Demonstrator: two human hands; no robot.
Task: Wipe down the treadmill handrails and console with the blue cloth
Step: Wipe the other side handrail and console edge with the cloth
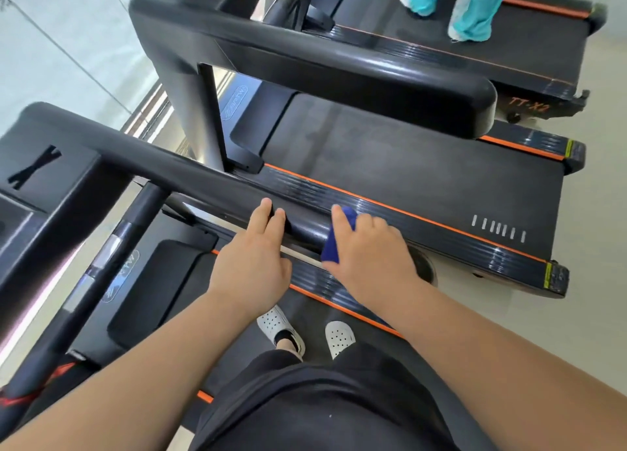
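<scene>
The person is leaning over the rail (203, 182) with both hands on it. The left hand (251, 260) is steadying there, its fingers (264, 213) hooking over the top. Just beside it, the right hand (369, 250) is wrapping the cloth (334, 243) round the rail near its end, fingers curling over it. The cloth is looking soft, light and bunched, so it is likely wanting a full-palm hold. The glossy rail is probably letting it slide easily.

Loose black clothing (322, 413) fills the lower middle of the frame. The left forearm (152, 366) and right forearm (492, 345) are bare, without sleeves. Just below centre are white perforated clogs (339, 337); the left-hand one has a black strap.
</scene>
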